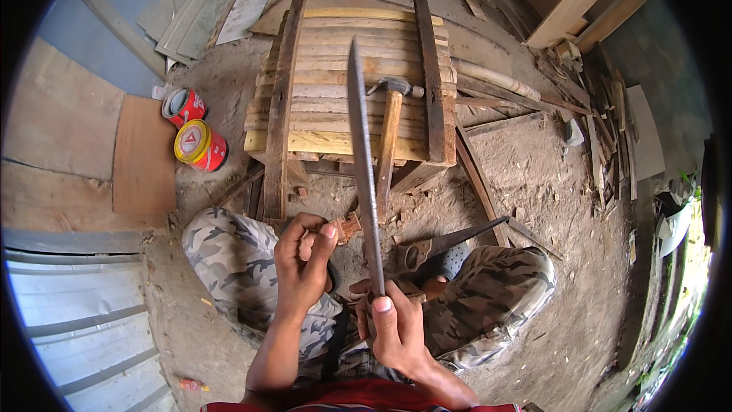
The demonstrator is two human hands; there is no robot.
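My right hand (396, 328) is closed around the lower end of a long, narrow metal file (363, 137). Its tapered tip points up and away from me, and fine notches show along one edge. My left hand (303, 263) pinches a small reddish-brown wood block (348, 227) just left of the file, a small gap apart. Beyond the file, a claw hammer (389, 133) with a wooden handle leans on a slatted wooden bench (328, 107). A handsaw (446, 244) lies beside my right foot, its blade pointing right. The handle end of the file is hidden in my grip.
Two red paint cans (202, 146) stand at the left, one with a yellow lid. Two dark beams (288, 84) lie lengthwise on the bench. Scrap boards (602, 130) pile up at the right. Wood chips litter the dirt floor (526, 351). Corrugated metal sheeting (91, 328) is at lower left.
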